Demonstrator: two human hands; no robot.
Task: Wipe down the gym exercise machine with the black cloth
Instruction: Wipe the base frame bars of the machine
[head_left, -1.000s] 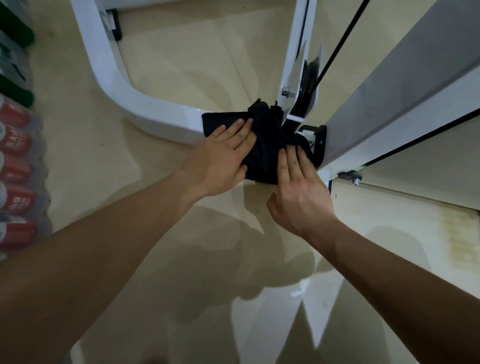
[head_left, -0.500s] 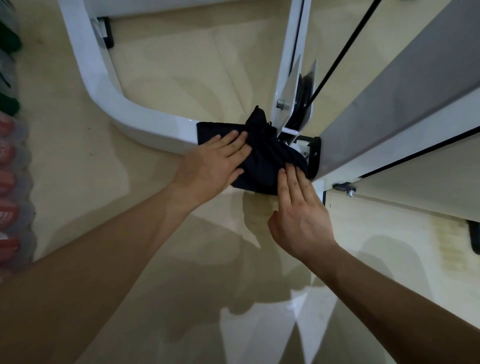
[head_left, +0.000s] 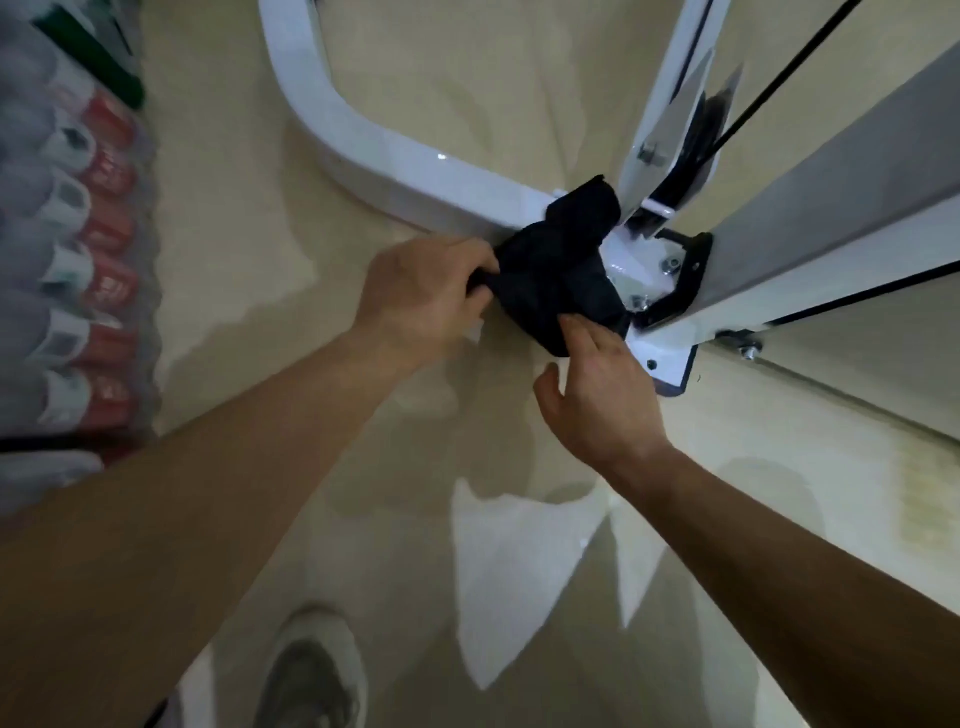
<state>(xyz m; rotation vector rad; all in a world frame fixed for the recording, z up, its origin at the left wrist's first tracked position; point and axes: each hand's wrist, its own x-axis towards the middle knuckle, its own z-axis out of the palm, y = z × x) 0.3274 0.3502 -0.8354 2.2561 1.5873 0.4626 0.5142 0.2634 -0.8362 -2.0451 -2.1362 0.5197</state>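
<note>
Cloth (head_left: 556, 270) is bunched at centre frame, a little right. It lies on the machine (head_left: 831, 197) where the curved white base tube (head_left: 374, 161) meets the upright. Its top end stands against the foot of the pulley plates.

My left hand (head_left: 431, 296) grips the cloth's left end. The fingers are curled in with fabric tucked under them, and the back of the hand faces the camera.

My right hand (head_left: 602, 395) lies just below and right of the cloth. The fingers are straight and close together, with the tips pressing the cloth's lower edge. The thumb is spread out to the left, and this hand holds nothing. Its fingers also overlap the white foot plate (head_left: 672, 364).

Just right of the cloth is a bare white patch with bolt heads, framed by a black bracket (head_left: 691, 280). The cloth's lower right corner touches that bracket. A loose-looking bolt (head_left: 748, 352) shows further right, under the beam; I cannot tell what it fastens.

Above the cloth, a black pulley (head_left: 698, 130) sits between two white plates. A black cable (head_left: 779, 73) runs from it to the upper right corner.

Along the left edge is a row of wrapped bottles (head_left: 98, 208) with red labels, blurred. At bottom, left of centre, is my pale shoe (head_left: 311, 670). The floor (head_left: 467, 571) is glossy beige and shows reflections of my arms.
</note>
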